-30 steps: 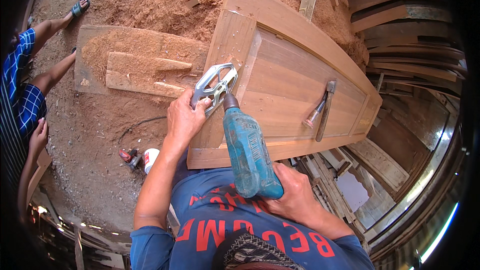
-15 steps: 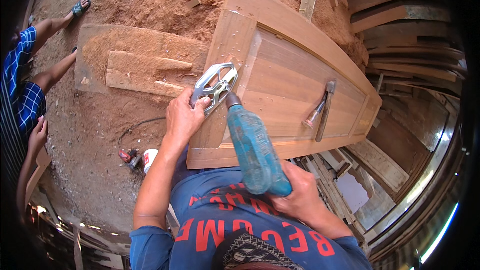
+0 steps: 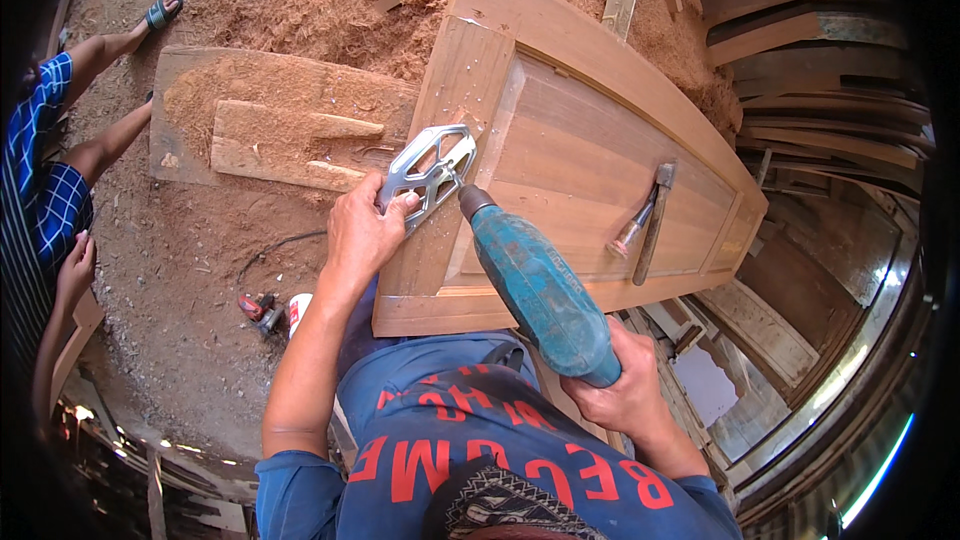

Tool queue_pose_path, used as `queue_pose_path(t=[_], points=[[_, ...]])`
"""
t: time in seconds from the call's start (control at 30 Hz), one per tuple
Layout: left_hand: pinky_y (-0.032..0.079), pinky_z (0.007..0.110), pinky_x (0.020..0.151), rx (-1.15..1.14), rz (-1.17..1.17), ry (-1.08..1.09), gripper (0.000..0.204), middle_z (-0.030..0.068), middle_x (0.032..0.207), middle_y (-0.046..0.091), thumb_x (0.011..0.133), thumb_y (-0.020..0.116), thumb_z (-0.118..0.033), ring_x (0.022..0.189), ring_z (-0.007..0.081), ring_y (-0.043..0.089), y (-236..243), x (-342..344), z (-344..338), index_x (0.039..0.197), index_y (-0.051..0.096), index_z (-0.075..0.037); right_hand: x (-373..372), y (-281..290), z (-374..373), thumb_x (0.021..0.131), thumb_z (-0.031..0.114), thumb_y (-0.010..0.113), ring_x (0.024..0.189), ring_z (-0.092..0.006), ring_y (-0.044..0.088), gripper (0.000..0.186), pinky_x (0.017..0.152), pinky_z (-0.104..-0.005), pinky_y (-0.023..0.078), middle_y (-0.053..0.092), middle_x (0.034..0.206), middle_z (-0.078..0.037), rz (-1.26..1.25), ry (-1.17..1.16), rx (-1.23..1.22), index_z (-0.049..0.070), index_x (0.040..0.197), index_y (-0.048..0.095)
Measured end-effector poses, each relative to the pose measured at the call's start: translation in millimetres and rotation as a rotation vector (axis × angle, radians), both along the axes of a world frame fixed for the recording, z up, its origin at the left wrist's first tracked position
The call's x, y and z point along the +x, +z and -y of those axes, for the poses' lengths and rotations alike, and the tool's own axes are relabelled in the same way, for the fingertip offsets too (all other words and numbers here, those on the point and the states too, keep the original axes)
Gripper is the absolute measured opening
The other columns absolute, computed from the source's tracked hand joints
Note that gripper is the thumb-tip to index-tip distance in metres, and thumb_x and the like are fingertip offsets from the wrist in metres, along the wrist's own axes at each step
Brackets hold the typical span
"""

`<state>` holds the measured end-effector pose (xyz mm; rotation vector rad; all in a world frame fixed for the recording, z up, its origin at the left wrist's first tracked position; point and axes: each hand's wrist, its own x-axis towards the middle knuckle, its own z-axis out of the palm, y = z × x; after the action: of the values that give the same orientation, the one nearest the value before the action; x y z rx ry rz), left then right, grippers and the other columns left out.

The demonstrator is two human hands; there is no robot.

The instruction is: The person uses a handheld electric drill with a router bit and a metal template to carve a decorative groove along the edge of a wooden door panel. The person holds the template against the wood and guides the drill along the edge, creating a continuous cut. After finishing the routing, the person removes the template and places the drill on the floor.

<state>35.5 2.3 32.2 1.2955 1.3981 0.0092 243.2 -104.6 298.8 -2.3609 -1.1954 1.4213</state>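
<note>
My left hand (image 3: 362, 230) grips the lower left end of a silver openwork metal plate (image 3: 433, 178), thumb on its face. The plate stands over the left stile of a panelled wooden door (image 3: 580, 170). In my right hand (image 3: 625, 385), closed round the rear handle, is a worn teal power drill (image 3: 540, 285). The drill slants up and left, its thin bit reaching the plate's right side; whether the bit is inside a hole I cannot tell. On the door panel lie a hammer (image 3: 650, 240) and, beside it, a chisel (image 3: 630, 232).
Sawdust-covered boards (image 3: 280, 140) lie left of the door. A red and black tool (image 3: 262, 312) and a white container (image 3: 300, 308) are on the ground. At far left is another person's hand (image 3: 76, 265). Curved planks (image 3: 800, 50) are stacked at right.
The drill's rear end has swung right with my right hand, so the drill slants more and its bit shows. My left hand and the metal plate have barely moved.
</note>
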Motion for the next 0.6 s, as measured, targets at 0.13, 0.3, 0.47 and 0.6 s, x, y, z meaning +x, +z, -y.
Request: queue_pose_path(t=[0.13,0.3,0.47,0.6], points=[[0.053,0.045,0.068,-0.003,-0.026,-0.027,0.029,0.0191,0.078,0.073,0.090,0.081,-0.028,0.070,0.0323,0.070,1.2,0.0,-1.6,0.100,0.073,-0.003,0.6,-1.5,-3.5,0.073,0.004,0.084,0.084,-0.0342,0.078,0.042,0.074,-0.0394,0.060,0.077,0.096,-0.018,-0.003,-0.005,-0.008,-0.001,0.113,0.072],[0.052,0.052,0.070,-0.008,-0.004,0.006,0.033,0.0226,0.074,0.070,0.089,0.082,-0.032,0.074,0.0431,0.070,4.7,1.1,-2.6,0.090,0.067,-0.002,1.2,-3.3,-7.2,0.074,0.004,0.084,0.085,-0.0333,0.079,0.041,0.074,-0.0388,0.060,0.077,0.097,-0.018,-0.010,-0.016,-0.008,-0.001,0.112,0.072],[0.052,0.043,0.065,0.015,-0.020,-0.026,0.029,0.0175,0.075,0.072,0.090,0.081,-0.028,0.066,0.0281,0.069,-2.7,-1.5,1.7,0.101,0.074,-0.002,3.9,-4.2,-6.7,0.074,0.003,0.081,0.082,-0.0300,0.078,0.040,0.075,-0.0363,0.059,0.077,0.093,-0.016,-0.016,-0.068,-0.050,-0.002,0.112,0.072],[0.052,0.042,0.065,0.015,-0.028,-0.047,0.030,0.0176,0.075,0.073,0.090,0.081,-0.029,0.066,0.0277,0.069,0.7,0.0,-1.4,0.103,0.074,-0.002,4.1,-5.0,-8.4,0.074,0.001,0.078,0.077,-0.0239,0.075,0.040,0.076,-0.0328,0.057,0.075,0.087,-0.013,-0.016,-0.089,-0.025,-0.002,0.113,0.072]])
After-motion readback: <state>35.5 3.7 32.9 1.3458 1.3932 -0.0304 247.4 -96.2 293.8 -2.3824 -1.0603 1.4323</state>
